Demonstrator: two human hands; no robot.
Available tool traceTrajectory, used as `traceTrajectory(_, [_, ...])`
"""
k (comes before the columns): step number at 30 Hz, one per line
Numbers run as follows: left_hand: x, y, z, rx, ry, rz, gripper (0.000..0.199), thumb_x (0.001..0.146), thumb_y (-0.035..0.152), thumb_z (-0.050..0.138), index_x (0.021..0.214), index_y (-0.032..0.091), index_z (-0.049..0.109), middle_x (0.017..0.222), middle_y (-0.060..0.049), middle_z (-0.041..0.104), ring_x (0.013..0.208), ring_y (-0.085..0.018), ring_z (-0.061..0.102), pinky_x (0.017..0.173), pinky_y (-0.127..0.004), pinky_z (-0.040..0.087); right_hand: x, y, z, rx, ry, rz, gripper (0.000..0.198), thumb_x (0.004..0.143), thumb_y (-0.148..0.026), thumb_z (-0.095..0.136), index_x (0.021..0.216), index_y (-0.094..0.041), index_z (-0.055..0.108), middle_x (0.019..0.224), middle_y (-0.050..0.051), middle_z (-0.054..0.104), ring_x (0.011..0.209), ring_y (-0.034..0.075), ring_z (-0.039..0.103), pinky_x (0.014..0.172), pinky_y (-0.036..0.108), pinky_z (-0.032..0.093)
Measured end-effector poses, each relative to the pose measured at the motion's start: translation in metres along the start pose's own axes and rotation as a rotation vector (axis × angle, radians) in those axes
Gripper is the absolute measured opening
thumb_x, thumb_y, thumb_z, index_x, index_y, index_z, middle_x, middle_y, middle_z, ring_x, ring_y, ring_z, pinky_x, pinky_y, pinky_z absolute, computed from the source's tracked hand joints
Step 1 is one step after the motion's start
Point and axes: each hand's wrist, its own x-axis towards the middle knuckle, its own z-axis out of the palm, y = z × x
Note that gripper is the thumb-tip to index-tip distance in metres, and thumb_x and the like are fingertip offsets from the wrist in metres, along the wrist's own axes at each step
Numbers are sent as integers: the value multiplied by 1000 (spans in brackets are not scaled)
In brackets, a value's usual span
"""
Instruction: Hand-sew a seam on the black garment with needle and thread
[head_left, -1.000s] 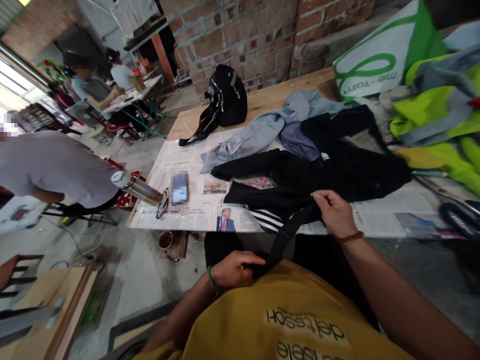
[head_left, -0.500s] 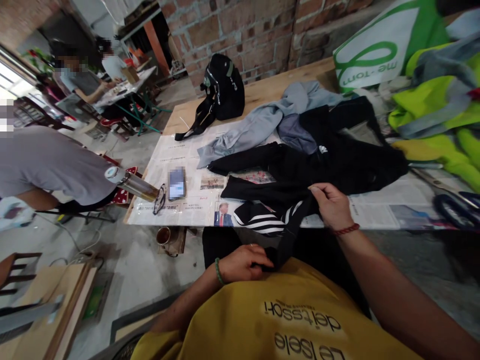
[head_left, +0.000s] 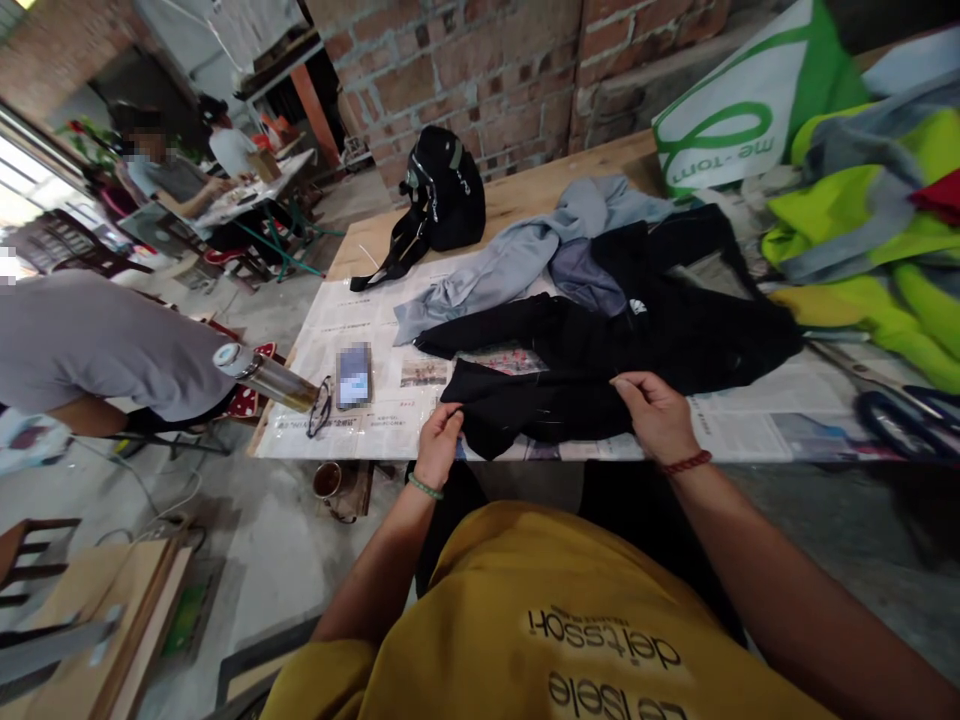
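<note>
Black and crumpled, the jacket [head_left: 600,350] lies on the newspaper-covered table [head_left: 360,400], its near fold pinched by the left hand [head_left: 439,432] and right hand [head_left: 654,412], with a grey hoodie [head_left: 517,260] behind and a phone [head_left: 354,374] nearby.

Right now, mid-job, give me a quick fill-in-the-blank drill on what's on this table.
Both hands, left hand and right hand, pinch the ____ garment.
The table is covered with ____ under the clothes.
The phone lies beside the ____.
The backpack stands before a ____ wall.

Missing: black; newspaper; eyeglasses; brick
</note>
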Motion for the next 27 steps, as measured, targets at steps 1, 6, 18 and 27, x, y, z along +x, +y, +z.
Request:
traceTrajectory(1, [3, -2, 1, -41, -12, -46, 26, 76, 28, 53, 98, 16, 59, 81, -1, 60, 57, -8, 51, 50, -19, 42, 0, 0, 0, 3, 0, 0, 25, 78, -42, 56, 86, -21, 65, 83, 2, 65, 76, 14, 57, 71, 26, 45])
traceTrajectory(6, [2, 2, -1, 44, 182, 69, 33, 79, 29, 53, 111, 17, 52, 103, -7, 57, 71, -10, 57, 55, -20, 46, 0, -2, 0, -4, -13, -17, 25, 78, -43, 55, 86, -21, 65, 83, 2, 65, 77, 14, 58, 72, 26, 45])
traceTrajectory(18, [-36, 42, 59, 570, -549, 382, 56, 79, 23, 54, 134, 19, 39, 127, -12, 54, 114, -26, 52, 100, -45, 37, 1, -5, -2, -34, -20, -50, 26, 78, -43, 54, 84, -20, 65, 79, 1, 65, 73, 14, 58, 67, 25, 45])
traceTrajectory(27, [-36, 32, 47, -83, -688, -443, 37, 75, 17, 52, 112, 17, 59, 78, -2, 64, 60, -10, 55, 61, -22, 46, 1, -8, -4, -66, -44, -74, 26, 79, -43, 53, 82, -20, 64, 78, 2, 65, 72, 14, 58, 66, 25, 46])
